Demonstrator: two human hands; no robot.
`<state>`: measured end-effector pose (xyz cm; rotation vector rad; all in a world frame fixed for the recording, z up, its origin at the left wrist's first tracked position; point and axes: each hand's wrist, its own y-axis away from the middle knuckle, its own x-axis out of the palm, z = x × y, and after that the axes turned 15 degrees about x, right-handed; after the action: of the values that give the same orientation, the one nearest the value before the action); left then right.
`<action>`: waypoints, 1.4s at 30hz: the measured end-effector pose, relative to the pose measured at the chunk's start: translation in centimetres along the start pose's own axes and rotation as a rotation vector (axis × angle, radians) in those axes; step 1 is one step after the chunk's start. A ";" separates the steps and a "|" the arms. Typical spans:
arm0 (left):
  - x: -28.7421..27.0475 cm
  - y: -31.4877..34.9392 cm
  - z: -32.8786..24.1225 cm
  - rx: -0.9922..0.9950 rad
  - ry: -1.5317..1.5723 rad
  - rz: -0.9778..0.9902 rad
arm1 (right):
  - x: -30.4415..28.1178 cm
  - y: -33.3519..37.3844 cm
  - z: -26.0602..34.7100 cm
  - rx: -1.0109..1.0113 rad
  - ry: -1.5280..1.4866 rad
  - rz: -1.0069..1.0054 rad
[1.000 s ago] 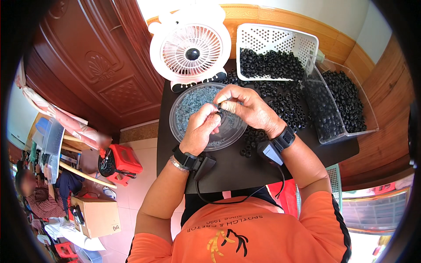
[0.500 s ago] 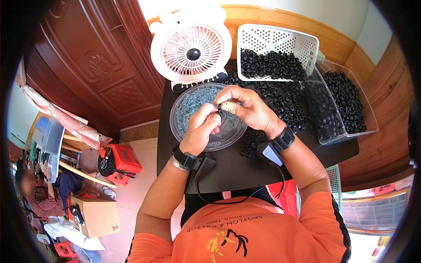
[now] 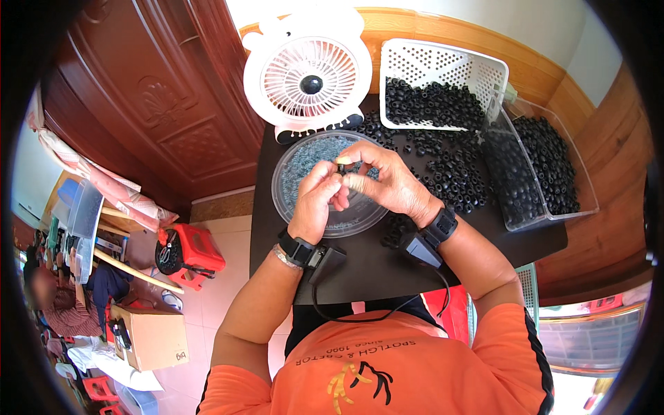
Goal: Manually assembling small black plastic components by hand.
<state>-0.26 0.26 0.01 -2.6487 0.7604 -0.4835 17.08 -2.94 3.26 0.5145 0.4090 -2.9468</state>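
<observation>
My left hand [image 3: 312, 204] is closed, its thumb and fingers pinching a small black part [image 3: 341, 168] above a round clear tray [image 3: 337, 229]. Coming in from the other side, my right hand [image 3: 395, 185] has its forefinger on top of that part and its thumb just below. The fingertips of both hands meet there and cover most of it, so its exact shape is hidden. Many tiny bluish clear pieces [image 3: 304, 159] lie in the tray beneath my hands. Loose black ring-shaped parts [image 3: 456, 181] are spread over the dark table to the right of the tray.
A white fan [image 3: 311, 84] stands behind the tray. A white perforated basket [image 3: 443, 59] and a clear plastic bin [image 3: 546, 216], both holding black parts, stand at the back right. At left are a red stool [image 3: 200, 249], a cardboard box [image 3: 155, 339] and a seated person [image 3: 66, 304].
My right forefinger and thumb have shifted slightly around the black part, the thumb now lower. My hands stay together over the tray; the whole view has shifted slightly.
</observation>
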 end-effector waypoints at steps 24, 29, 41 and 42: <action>1.1 0.5 0.2 -0.059 0.273 -0.027 | 1.5 -0.1 -0.3 -0.368 0.441 -0.343; 1.4 0.6 0.4 -0.027 0.342 -0.067 | 1.5 0.0 -0.3 -0.368 0.441 -0.336; 1.1 0.4 0.9 -0.005 0.406 -0.129 | 1.7 -0.1 -0.2 -0.302 0.356 -0.335; 1.1 0.4 1.0 -0.006 0.408 -0.128 | 1.7 -0.1 -0.2 -0.297 0.354 -0.334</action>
<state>0.80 -0.45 -0.78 -2.6453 0.7025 -1.0804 15.50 -2.89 2.49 1.0158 1.0452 -3.0087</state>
